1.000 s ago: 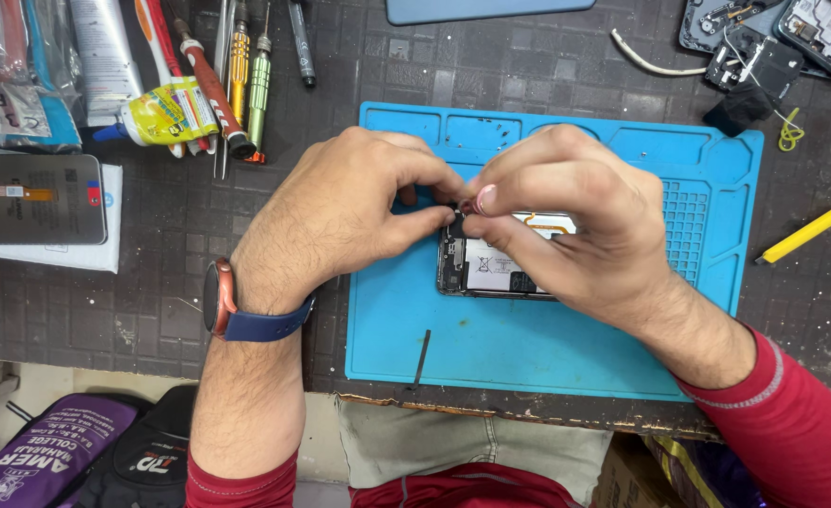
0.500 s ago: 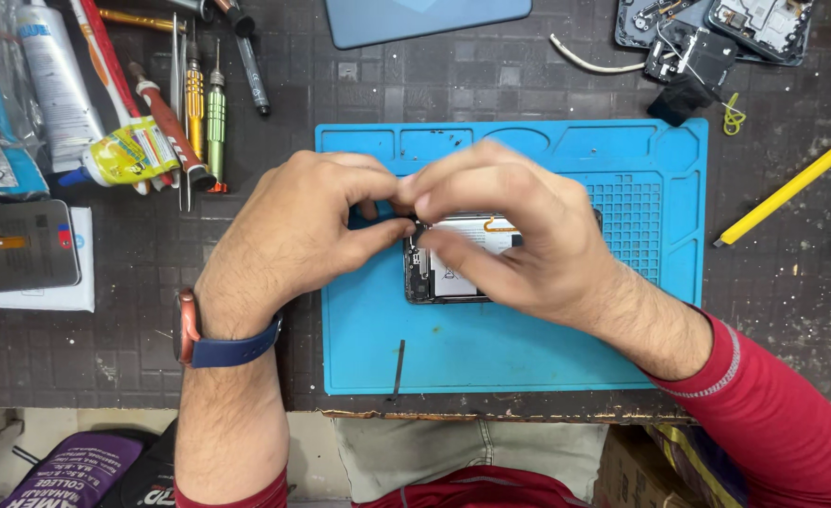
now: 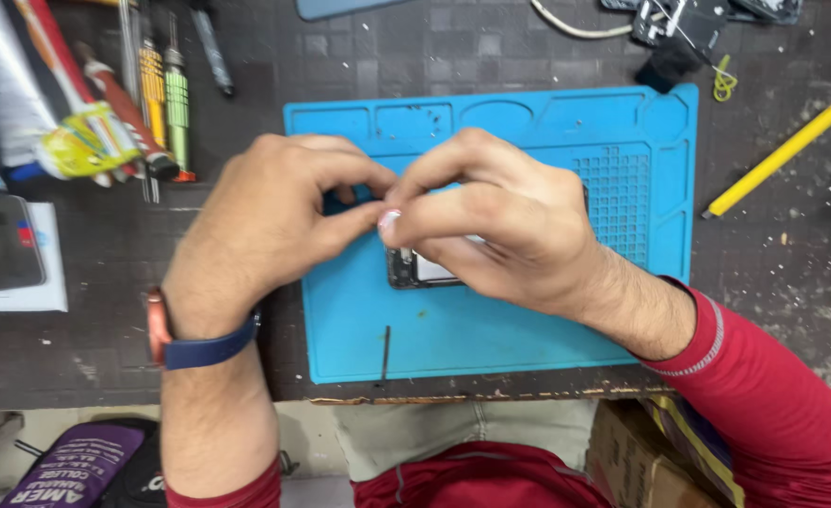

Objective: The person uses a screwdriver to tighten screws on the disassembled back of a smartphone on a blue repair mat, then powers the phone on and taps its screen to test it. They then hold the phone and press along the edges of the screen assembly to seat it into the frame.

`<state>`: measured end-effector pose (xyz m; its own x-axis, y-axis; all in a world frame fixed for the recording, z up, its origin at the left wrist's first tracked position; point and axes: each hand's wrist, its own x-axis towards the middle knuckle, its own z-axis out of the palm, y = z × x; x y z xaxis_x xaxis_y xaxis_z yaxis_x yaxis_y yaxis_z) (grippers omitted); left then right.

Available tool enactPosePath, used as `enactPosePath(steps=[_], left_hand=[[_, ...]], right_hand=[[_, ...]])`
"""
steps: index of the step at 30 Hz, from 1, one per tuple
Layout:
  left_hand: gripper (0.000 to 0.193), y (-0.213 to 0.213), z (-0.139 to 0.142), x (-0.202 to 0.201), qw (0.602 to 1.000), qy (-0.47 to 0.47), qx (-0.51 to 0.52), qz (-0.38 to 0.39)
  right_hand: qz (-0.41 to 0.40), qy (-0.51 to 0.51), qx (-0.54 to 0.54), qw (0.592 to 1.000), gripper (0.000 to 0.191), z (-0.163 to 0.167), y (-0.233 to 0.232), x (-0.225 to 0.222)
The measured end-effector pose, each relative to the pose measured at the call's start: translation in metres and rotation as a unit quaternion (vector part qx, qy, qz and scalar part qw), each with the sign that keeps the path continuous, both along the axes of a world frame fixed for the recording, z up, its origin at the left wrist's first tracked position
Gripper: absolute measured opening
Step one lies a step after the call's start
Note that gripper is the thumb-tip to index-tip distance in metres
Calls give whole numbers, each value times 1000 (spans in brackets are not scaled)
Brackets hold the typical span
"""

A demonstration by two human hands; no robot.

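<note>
A dark, scuffed workbench [image 3: 792, 282] with a faint square grid pattern fills the view under even light, its front edge chipped, with a cardboard box [image 3: 641, 452] and a purple bag [image 3: 67, 466] below it.

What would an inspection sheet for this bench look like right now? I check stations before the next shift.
Surface: dark gridded bench top, dusty, with a blue work mat on it.
Job's things: opened phone on the mat, mostly hidden under both hands.
Clutter: thin black tool on the mat; screwdrivers and glue tubes at left; yellow stick at right; phone parts at the top.
Grippers: left hand and right hand meet fingertip to fingertip over the phone; what they pinch cannot be told.
Cables: white cable at the top edge.
Surroundings: bags and a cardboard box below the bench.
</note>
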<state>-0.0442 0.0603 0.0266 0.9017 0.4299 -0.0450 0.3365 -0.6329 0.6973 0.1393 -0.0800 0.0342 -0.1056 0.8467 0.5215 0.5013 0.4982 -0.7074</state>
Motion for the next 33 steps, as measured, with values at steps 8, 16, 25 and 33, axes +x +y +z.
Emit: enactPosePath(steps=[8,16,25,33], left_hand=[[20,-3,1,0,1000,21,13,9],[19,-4,0,2,1000,16,4,19],[22,-3,-1,2,1000,-2,-2,5],[29,-3,-3,1,1000,-5,14,10]], right_hand=[[-7,-8,-6,1000,37,1,0,-2],[11,10,4,1000,37,1,3,1],[-24,28,-43,998,34,-8,-2,3],[-20,100,-60,993,34,-13,-2,0]])
